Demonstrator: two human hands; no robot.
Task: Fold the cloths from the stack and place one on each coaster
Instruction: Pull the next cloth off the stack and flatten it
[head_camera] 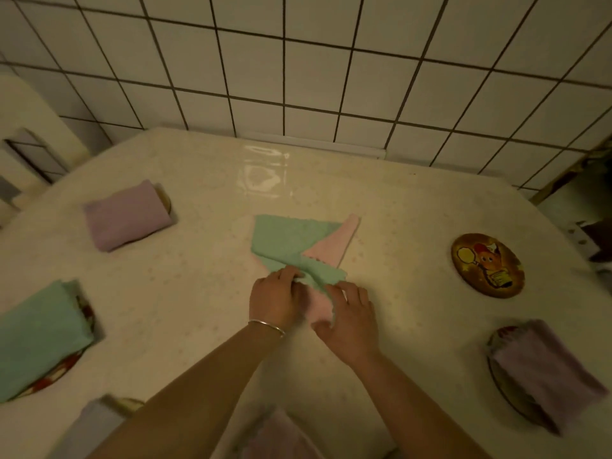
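1. Head view: green cloth (291, 241) lies mid-desk over a pink cloth (334, 248); both sit on the pale desk (198, 293)
2. Left hand (276, 298), grip pinching the green cloth's near edge; right hand (351, 321), fingers on the same edge, whether grip is closed I cannot tell
3. Bare coaster (487, 265) at right, well apart from the cloths
4. Folded purple cloth (127, 215) far left; folded green cloth (39, 336) near left; folded purple cloth (543, 369) near right, each over a coaster

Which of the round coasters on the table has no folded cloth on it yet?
The round brown coaster with the cartoon picture, at the right of the table, is bare. The other coasters in view each carry a folded cloth, purple or green.
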